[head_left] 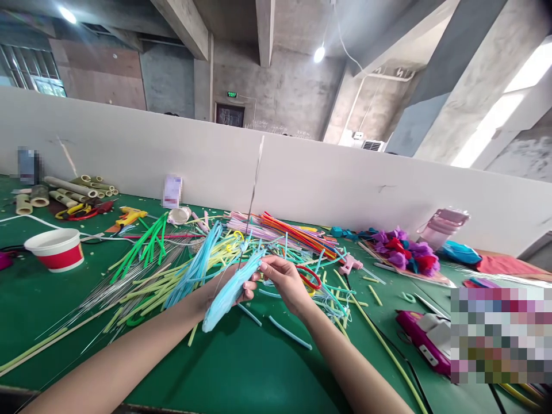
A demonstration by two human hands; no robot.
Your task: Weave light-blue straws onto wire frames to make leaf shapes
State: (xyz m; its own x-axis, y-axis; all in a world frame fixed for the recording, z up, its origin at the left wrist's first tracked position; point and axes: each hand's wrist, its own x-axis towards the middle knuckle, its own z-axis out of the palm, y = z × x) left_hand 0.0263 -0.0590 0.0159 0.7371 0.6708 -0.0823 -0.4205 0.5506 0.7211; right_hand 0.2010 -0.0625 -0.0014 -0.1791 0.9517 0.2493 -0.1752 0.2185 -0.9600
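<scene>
My left hand is closed around a bundle of light blue tubes that slants down to the left over the green table. A thin metal wire rises straight up from the bundle's top end. My right hand pinches the bundle's upper end where the wire comes out. Both hands hover just in front of a big heap of coloured tubes and wires: green, yellow, blue, pink and orange.
A red and white paper bowl stands at the left, with a yellow glue gun and rolls behind it. Purple and red fabric flowers, a pink bottle and a magenta glue gun lie at the right. A white partition lines the far edge.
</scene>
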